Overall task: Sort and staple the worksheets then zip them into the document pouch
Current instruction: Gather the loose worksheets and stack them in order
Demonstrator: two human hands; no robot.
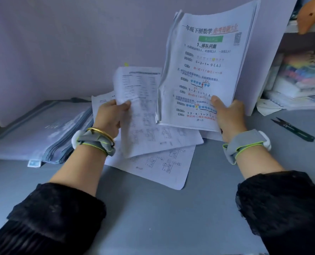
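Stack (208, 70): thick bundle of worksheets held upright at about 1 o'clock from the middle of the view, its lower edge lifted off the desk. The front page shows coloured print, a green banner and sums.
Right hand (228, 118): grips the stack at its bottom right corner, thumb flat on the front page and the other fingers hidden behind the paper.
Left hand (109, 115): pinches the printed sheet at its left edge, thumb on the front and fingers curled behind.
Printed sheet (140, 107): the upper part curves up toward 12 o'clock, the lower part rests on the loose sheets, and the right side is overlapped by the stack.
Loose sheets (158, 166): lie on the desk at centre, under both hands, printed with box diagrams.
Document pouch (42, 133): lies flat at 9 o'clock, grey-blue, its zip edge toward the left wrist and just beside the loose sheets. I cannot tell whether the zip is open.
Snips (292, 128): dark, on the desk at 3 o'clock, apart from the right hand.
Shelf (300, 80): at 2 o'clock, piled with books and papers.
Desk (153, 218): grey surface against a purple wall.
Wrists: a grey band on each, a gold bangle (101, 133) on the left, black sleeves below.
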